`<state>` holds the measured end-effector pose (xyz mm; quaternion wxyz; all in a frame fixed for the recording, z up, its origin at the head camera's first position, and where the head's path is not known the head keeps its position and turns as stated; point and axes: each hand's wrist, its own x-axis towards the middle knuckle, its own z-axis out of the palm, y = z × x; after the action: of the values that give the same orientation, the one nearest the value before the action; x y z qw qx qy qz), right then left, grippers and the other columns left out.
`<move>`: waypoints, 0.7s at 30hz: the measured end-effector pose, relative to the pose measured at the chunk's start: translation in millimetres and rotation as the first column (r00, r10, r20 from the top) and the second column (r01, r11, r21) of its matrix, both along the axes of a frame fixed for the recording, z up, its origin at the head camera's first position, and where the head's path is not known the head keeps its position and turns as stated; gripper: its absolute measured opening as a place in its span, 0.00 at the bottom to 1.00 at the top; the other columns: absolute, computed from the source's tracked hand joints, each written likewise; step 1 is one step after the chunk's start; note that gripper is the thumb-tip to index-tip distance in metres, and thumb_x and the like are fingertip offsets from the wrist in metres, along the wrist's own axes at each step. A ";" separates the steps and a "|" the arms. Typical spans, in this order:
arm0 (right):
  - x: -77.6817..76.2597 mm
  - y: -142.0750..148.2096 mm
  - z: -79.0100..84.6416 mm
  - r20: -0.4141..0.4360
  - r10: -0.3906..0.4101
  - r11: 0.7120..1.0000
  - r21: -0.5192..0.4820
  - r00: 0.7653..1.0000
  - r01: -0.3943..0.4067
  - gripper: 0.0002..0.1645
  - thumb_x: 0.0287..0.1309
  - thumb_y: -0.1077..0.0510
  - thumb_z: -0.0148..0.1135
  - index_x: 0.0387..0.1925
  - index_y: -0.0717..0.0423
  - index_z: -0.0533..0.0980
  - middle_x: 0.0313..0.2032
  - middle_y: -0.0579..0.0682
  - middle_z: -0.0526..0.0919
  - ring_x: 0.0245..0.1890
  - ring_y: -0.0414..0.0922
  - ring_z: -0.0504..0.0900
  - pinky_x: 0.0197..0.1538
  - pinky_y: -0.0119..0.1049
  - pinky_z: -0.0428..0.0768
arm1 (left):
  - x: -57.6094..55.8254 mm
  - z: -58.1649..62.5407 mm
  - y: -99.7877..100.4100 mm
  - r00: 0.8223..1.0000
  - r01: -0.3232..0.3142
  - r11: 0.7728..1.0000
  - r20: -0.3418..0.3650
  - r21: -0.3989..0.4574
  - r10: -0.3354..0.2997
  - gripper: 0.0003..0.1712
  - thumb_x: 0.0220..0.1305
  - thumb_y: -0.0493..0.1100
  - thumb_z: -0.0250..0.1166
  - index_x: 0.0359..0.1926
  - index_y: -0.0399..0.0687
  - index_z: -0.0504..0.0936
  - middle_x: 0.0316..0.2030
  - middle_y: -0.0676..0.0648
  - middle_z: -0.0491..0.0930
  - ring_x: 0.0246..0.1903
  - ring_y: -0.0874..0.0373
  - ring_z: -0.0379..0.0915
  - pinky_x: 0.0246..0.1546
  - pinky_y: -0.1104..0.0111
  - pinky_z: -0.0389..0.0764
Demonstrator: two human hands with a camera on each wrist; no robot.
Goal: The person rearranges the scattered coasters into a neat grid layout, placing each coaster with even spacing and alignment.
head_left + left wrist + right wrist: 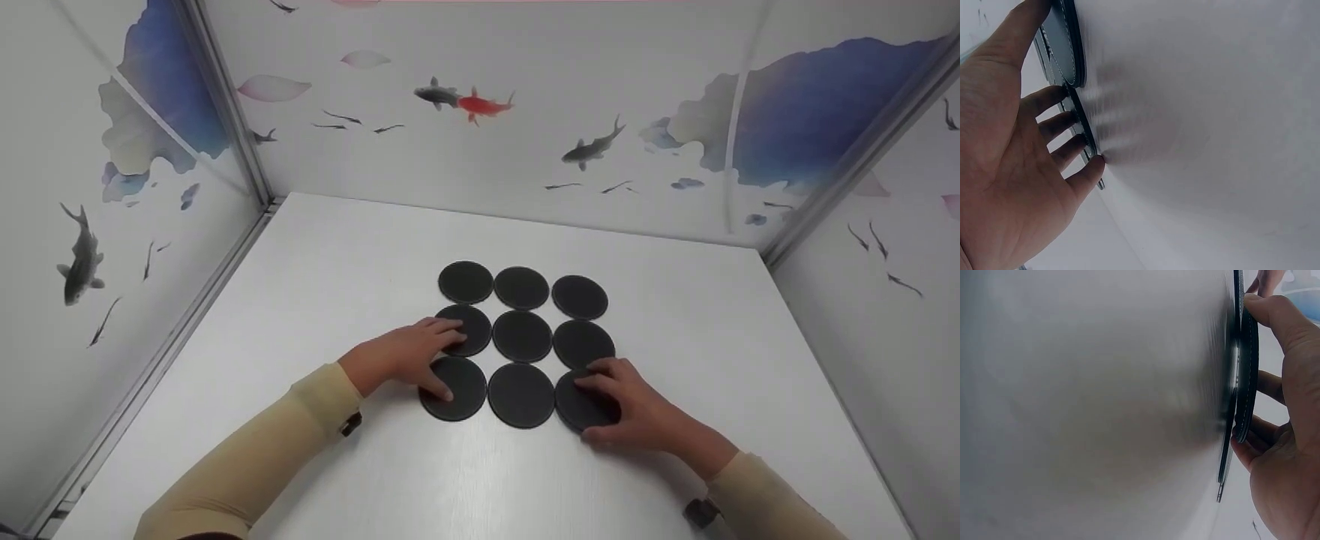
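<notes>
Black round coasters with stitched edges lie in three rows of three on a white table. In the head view my left hand [405, 352] spreads over the left column, its fingertips on the middle-left coaster [474, 336] and its thumb on the front-left coaster [461, 382]. The left wrist view shows that hand [1022, 163] with its palm off the table. My right hand [637, 405] grips the front-right coaster [581, 397] by its rim, thumb on the near side and fingers on the far side. In the right wrist view this coaster [1247, 382] looks slightly raised off the table.
The front-middle coaster [522, 396] lies between the two hands, with the centre coaster [523, 336] behind it. White panels printed with fish and blue patches enclose the table [337, 247] at the back [487, 165] and both sides, with metal posts at the corners.
</notes>
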<state>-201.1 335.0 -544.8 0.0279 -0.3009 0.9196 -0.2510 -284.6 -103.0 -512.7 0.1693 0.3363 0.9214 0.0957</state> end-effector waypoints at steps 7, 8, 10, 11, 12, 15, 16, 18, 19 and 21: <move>2.4 -0.2 2.9 0.040 -0.010 0.999 0.031 0.999 0.009 0.47 0.55 0.40 0.87 0.74 0.42 0.79 0.75 0.53 0.68 0.74 0.53 0.67 0.72 0.59 0.75 | -0.2 1.8 0.9 1.000 0.006 1.000 0.008 -0.003 -0.006 0.63 0.60 0.72 0.80 0.86 0.52 0.64 0.88 0.46 0.54 0.86 0.45 0.48 0.81 0.49 0.64; 3.1 -0.3 3.9 0.049 -0.012 0.999 0.035 0.999 0.010 0.47 0.55 0.40 0.87 0.74 0.41 0.79 0.75 0.53 0.67 0.75 0.53 0.67 0.72 0.60 0.74 | -0.1 1.9 1.0 1.000 0.005 1.000 0.008 -0.004 -0.005 0.63 0.60 0.72 0.80 0.86 0.52 0.64 0.88 0.47 0.54 0.86 0.45 0.48 0.81 0.49 0.64; 4.1 -0.1 5.0 0.056 -0.014 0.999 0.045 0.998 0.011 0.47 0.56 0.39 0.86 0.75 0.40 0.78 0.76 0.53 0.67 0.76 0.54 0.66 0.73 0.60 0.74 | 0.4 2.4 1.3 1.000 0.004 1.000 0.009 -0.003 -0.004 0.63 0.60 0.71 0.80 0.87 0.53 0.64 0.88 0.47 0.54 0.86 0.45 0.47 0.81 0.49 0.64; 4.6 -0.1 5.8 0.059 -0.016 0.999 0.046 0.998 0.013 0.47 0.56 0.39 0.86 0.75 0.40 0.78 0.76 0.53 0.67 0.76 0.54 0.66 0.73 0.60 0.74 | 0.4 2.3 1.3 1.000 0.003 1.000 0.008 -0.007 -0.003 0.63 0.60 0.72 0.80 0.87 0.53 0.64 0.88 0.47 0.54 0.86 0.45 0.47 0.81 0.49 0.64; 5.1 0.0 6.4 0.059 -0.017 0.999 0.048 0.998 0.014 0.47 0.56 0.38 0.86 0.75 0.40 0.78 0.76 0.53 0.67 0.76 0.54 0.66 0.72 0.60 0.75 | 0.5 2.4 1.3 1.000 0.002 1.000 0.008 -0.006 -0.002 0.63 0.60 0.72 0.80 0.87 0.53 0.64 0.88 0.47 0.54 0.86 0.45 0.47 0.81 0.49 0.64; 6.0 0.3 7.8 0.058 -0.015 0.999 0.052 0.998 0.012 0.47 0.56 0.37 0.86 0.75 0.40 0.78 0.77 0.52 0.67 0.77 0.54 0.66 0.72 0.60 0.75 | 0.9 3.0 1.0 1.000 0.003 1.000 0.012 0.007 -0.003 0.62 0.61 0.71 0.81 0.86 0.52 0.64 0.88 0.46 0.54 0.86 0.45 0.47 0.80 0.47 0.64; 6.2 0.3 8.1 0.059 -0.014 0.999 0.053 0.998 0.011 0.47 0.56 0.37 0.85 0.75 0.40 0.78 0.77 0.52 0.67 0.77 0.54 0.66 0.72 0.60 0.76 | 1.0 3.0 0.7 1.000 0.003 1.000 0.014 0.012 -0.003 0.62 0.61 0.71 0.81 0.86 0.52 0.65 0.88 0.46 0.54 0.86 0.44 0.47 0.80 0.47 0.65; 6.9 0.5 8.9 0.065 -0.013 0.998 0.057 0.998 0.009 0.47 0.57 0.38 0.85 0.76 0.41 0.78 0.77 0.52 0.67 0.78 0.54 0.66 0.72 0.60 0.76 | 1.0 3.4 0.5 1.000 0.004 1.000 0.017 0.021 -0.004 0.62 0.60 0.70 0.81 0.86 0.51 0.65 0.88 0.46 0.54 0.86 0.44 0.47 0.80 0.46 0.65; 7.1 0.6 9.0 0.067 -0.013 0.998 0.059 0.998 0.009 0.47 0.57 0.38 0.85 0.76 0.41 0.78 0.78 0.52 0.66 0.78 0.54 0.65 0.72 0.60 0.76 | 0.9 3.3 0.3 1.000 0.004 1.000 0.017 0.022 -0.004 0.62 0.60 0.70 0.81 0.86 0.51 0.65 0.88 0.46 0.54 0.86 0.44 0.47 0.80 0.46 0.65; 7.5 0.9 9.1 0.070 -0.014 0.998 0.065 0.997 0.010 0.47 0.57 0.38 0.85 0.76 0.41 0.77 0.78 0.52 0.66 0.78 0.54 0.65 0.72 0.60 0.75 | 0.4 2.5 0.1 1.000 0.004 1.000 0.011 0.014 -0.004 0.62 0.60 0.71 0.81 0.86 0.52 0.65 0.88 0.46 0.54 0.87 0.45 0.47 0.80 0.47 0.64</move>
<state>-193.6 335.9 -535.7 0.0683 -0.2854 0.9274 -0.2320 -284.2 -102.8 -510.2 0.1721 0.3390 0.9191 0.1036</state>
